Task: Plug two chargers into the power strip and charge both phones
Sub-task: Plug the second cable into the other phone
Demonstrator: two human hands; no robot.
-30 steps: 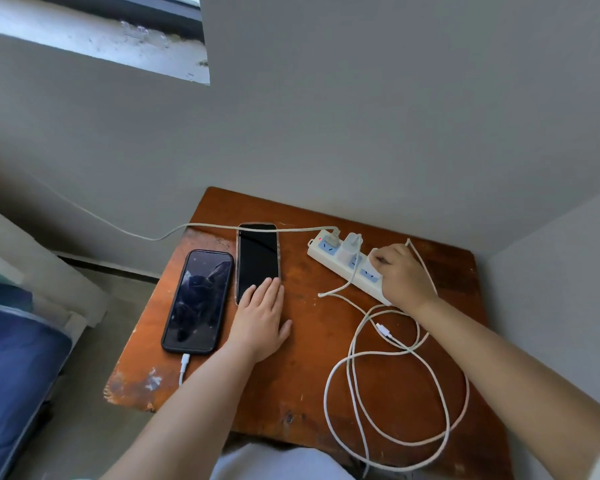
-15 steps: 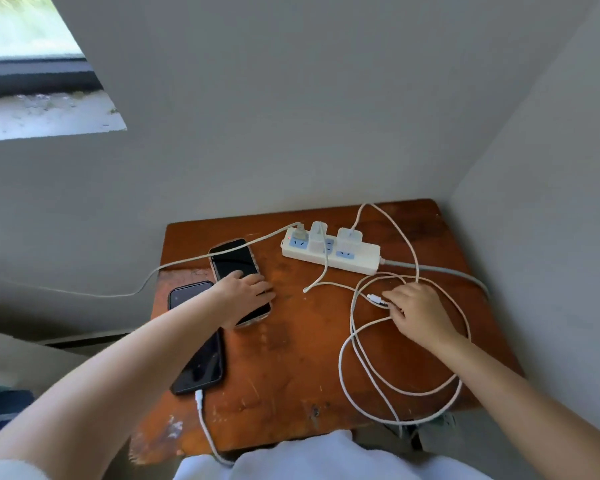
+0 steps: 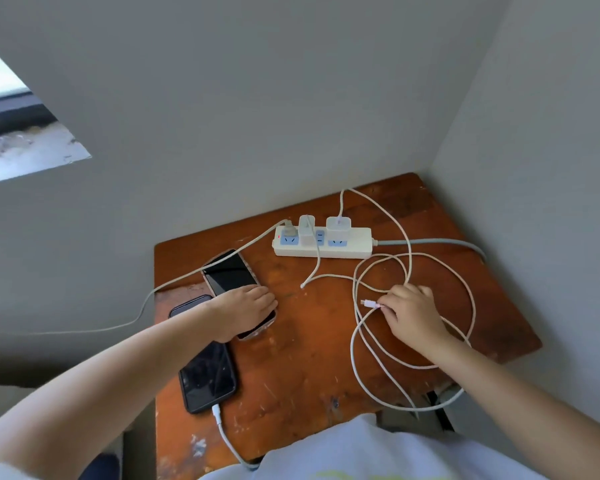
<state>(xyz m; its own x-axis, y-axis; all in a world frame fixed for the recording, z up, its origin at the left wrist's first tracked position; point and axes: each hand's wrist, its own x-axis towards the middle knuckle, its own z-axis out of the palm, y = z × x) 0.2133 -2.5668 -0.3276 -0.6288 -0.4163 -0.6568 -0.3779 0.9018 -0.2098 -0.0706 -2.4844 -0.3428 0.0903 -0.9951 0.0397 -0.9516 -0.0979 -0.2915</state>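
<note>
A white power strip (image 3: 347, 250) lies at the back of the brown wooden table (image 3: 309, 344), with two white chargers (image 3: 338, 226) standing in its sockets. My left hand (image 3: 246, 311) lies flat on the near end of the far phone (image 3: 231, 275), whose screen is dark. The nearer black phone (image 3: 207, 375) has a white cable (image 3: 222, 427) plugged into its bottom end. My right hand (image 3: 413, 313) pinches the plug end (image 3: 369, 303) of a long white cable (image 3: 413, 365) that loops over the table's right half.
A grey wall corner stands close behind and to the right of the table. The strip's grey lead (image 3: 437, 242) runs off to the right. Another white cord (image 3: 187, 278) leaves the strip's left end and drops off the table's left edge. A window sill (image 3: 25, 150) is upper left.
My right hand left the power strip, came down to the coiled cable and took hold of its plug end. My left hand slid up onto the far phone. The head camera turned right.
</note>
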